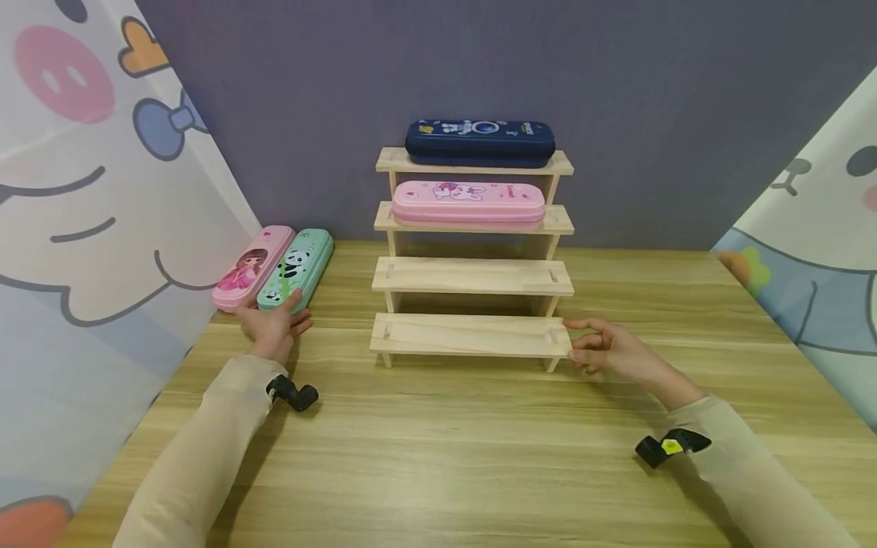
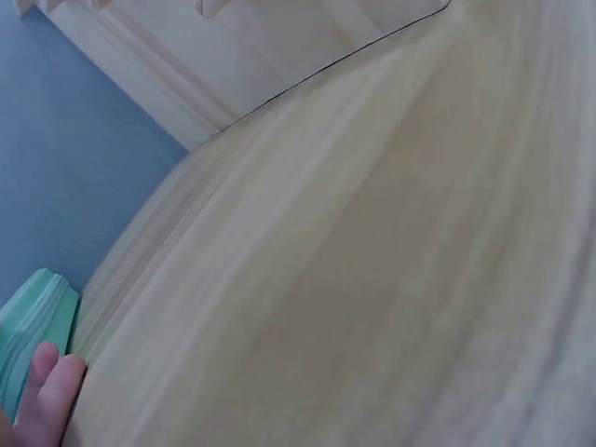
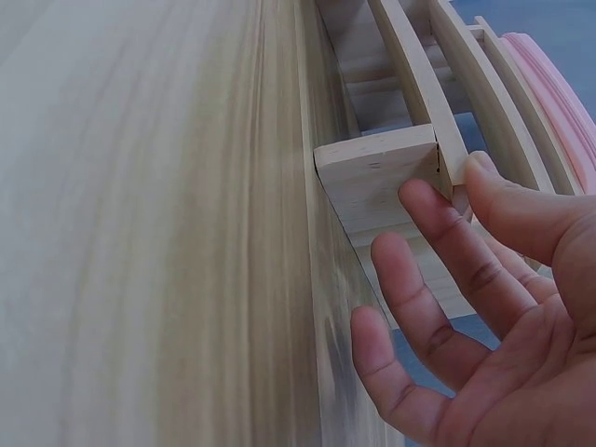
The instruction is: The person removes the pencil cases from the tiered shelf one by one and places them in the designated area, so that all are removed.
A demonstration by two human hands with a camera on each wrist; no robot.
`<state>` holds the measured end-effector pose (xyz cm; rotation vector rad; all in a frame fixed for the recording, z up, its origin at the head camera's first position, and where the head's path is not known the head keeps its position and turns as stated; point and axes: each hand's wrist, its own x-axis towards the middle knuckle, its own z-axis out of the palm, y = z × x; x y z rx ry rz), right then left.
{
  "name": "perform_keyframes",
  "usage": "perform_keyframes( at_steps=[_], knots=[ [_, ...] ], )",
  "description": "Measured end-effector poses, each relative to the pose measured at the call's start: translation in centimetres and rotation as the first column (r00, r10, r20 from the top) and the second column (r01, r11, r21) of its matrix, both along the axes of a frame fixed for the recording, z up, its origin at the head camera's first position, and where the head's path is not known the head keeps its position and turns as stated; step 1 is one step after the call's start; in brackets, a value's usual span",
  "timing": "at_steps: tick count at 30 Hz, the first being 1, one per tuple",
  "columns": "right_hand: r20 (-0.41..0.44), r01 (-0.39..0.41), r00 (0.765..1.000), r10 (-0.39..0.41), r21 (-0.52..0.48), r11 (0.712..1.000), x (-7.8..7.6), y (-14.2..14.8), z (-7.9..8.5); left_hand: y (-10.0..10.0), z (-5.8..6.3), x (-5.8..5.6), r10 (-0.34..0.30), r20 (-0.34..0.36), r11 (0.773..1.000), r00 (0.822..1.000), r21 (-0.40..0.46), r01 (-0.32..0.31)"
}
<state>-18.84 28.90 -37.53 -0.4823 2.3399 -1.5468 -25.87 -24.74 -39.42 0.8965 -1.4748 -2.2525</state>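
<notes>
At the left, my left hand (image 1: 271, 327) grips the near end of a mint-green pencil case (image 1: 308, 266) with a panda on its lid. In the left wrist view only the case's corner (image 2: 42, 312) and two fingertips (image 2: 58, 382) show. A pink pencil case (image 1: 253, 266) with a girl on it lies alongside. My right hand (image 1: 620, 356) pinches the right end of the lowest step of a wooden stepped stand (image 1: 469, 335), thumb above and forefinger below, in the right wrist view too. The other fingers there are spread loosely.
The stand's top step bears a navy pencil case (image 1: 479, 144) with space pictures. A pink rabbit pencil case (image 1: 469, 202) lies on the step below; the two lower steps are bare. Behind rises a grey wall (image 1: 637, 137). Cartoon-printed panels flank the wood-grain table (image 1: 438, 457).
</notes>
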Motion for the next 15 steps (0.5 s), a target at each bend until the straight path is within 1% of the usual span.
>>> perform_keyframes(
  at_steps=[6,10,13,15],
  knots=[
    [0.012,0.003,1.000,-0.003,0.006,1.000,-0.11,0.04,0.05,-0.04,0.11,-0.15,0.003,0.006,1.000,1.000,0.028,-0.003],
    [0.009,0.001,1.000,-0.001,-0.002,1.000,-0.08,0.00,0.00,0.04,0.20,0.06,0.008,0.010,0.999,1.000,0.047,-0.009],
    [0.003,-0.003,1.000,0.003,-0.006,1.000,-0.02,-0.08,0.04,0.17,0.26,0.37,0.008,-0.002,0.999,1.000,0.039,-0.008],
    [0.000,-0.001,1.000,0.001,-0.008,1.000,0.01,-0.11,0.11,0.26,0.28,0.59,0.008,-0.024,1.000,1.000,0.028,-0.008]
  ],
)
